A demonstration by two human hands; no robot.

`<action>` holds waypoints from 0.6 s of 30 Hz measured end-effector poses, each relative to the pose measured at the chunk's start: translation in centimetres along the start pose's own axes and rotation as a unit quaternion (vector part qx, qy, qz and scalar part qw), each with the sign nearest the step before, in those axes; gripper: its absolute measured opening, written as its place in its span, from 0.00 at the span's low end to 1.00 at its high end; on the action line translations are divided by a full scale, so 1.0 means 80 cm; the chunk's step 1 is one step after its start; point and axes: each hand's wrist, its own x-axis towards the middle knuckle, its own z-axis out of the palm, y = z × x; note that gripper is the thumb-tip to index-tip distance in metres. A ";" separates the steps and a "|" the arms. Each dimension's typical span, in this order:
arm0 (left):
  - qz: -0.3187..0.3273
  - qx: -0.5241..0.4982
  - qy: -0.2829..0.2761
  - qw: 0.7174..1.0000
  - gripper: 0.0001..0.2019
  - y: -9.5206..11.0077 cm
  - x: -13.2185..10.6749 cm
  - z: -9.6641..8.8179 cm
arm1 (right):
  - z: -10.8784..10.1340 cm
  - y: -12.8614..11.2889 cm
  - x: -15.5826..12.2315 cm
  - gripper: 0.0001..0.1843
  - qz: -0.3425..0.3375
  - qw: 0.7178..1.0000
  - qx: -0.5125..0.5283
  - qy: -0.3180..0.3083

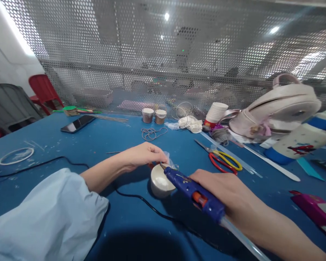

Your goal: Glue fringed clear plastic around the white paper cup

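My right hand (224,192) is wrapped round a blue hot glue gun (195,194), a clear glue stick poking out of its back. The gun's nozzle rests at the rim of a small white paper cup (159,183) lying on the blue table (103,145). My left hand (143,156) is closed in a pinch at the cup's far rim, with a bit of clear plastic (168,157) by the fingertips. A black cord (141,199) runs across the table under my left forearm.
Red-and-yellow scissors (222,161) lie right of the cup. Behind are two small brown cups (153,116), a stack of white cups (216,112), rubber bands (150,134), a phone (77,124), a pink bag (279,108), a white-and-blue bottle (301,141) and a perforated metal screen (163,54).
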 end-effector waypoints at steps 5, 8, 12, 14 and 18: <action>-0.012 -0.016 -0.018 1.000 0.09 -0.002 0.001 0.000 | 0.010 0.005 0.005 0.10 -0.051 0.991 -0.117 0.027; -0.019 -0.023 -0.021 0.999 0.09 -0.001 0.001 0.003 | 0.007 0.001 0.007 0.09 -0.071 0.986 -0.152 0.022; -0.022 -0.031 -0.025 0.999 0.09 0.001 0.000 0.005 | -0.001 -0.006 0.011 0.09 -0.084 0.982 -0.168 0.022; -0.021 -0.031 -0.029 0.999 0.09 0.002 -0.001 0.005 | -0.003 -0.008 0.013 0.09 -0.087 0.980 -0.176 0.025; -0.020 -0.025 -0.023 0.999 0.08 0.002 -0.003 0.006 | -0.002 -0.009 0.016 0.11 -0.090 0.975 -0.199 0.038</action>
